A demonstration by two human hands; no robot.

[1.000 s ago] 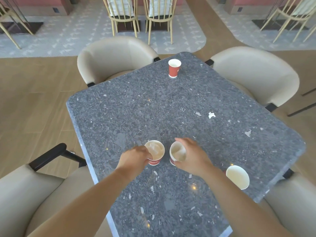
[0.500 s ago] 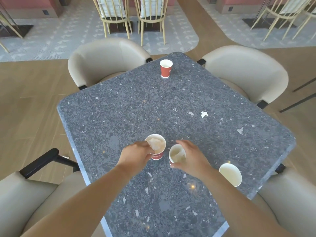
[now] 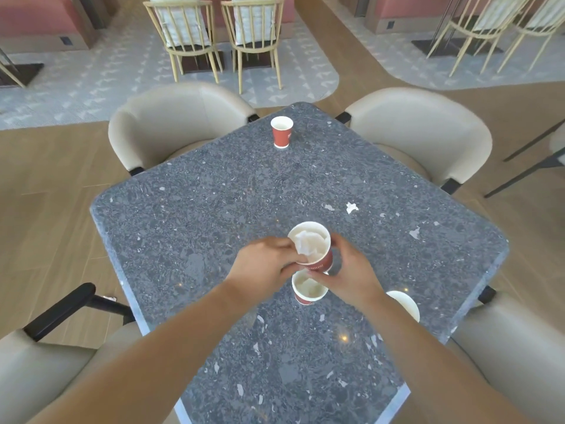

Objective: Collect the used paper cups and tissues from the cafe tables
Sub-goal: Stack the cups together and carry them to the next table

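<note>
Two hands — left hand (image 3: 263, 264) and right hand (image 3: 351, 272) — grip a tissue-filled red cup (image 3: 312, 247) above a second cup (image 3: 307, 290) on the table (image 3: 214, 203).

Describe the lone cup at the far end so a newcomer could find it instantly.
On the grey speckled table, look to the far corner between the two beige armchairs. The red paper cup stands upright there, alone, well away from both hands and the cups clustered near them.
</note>
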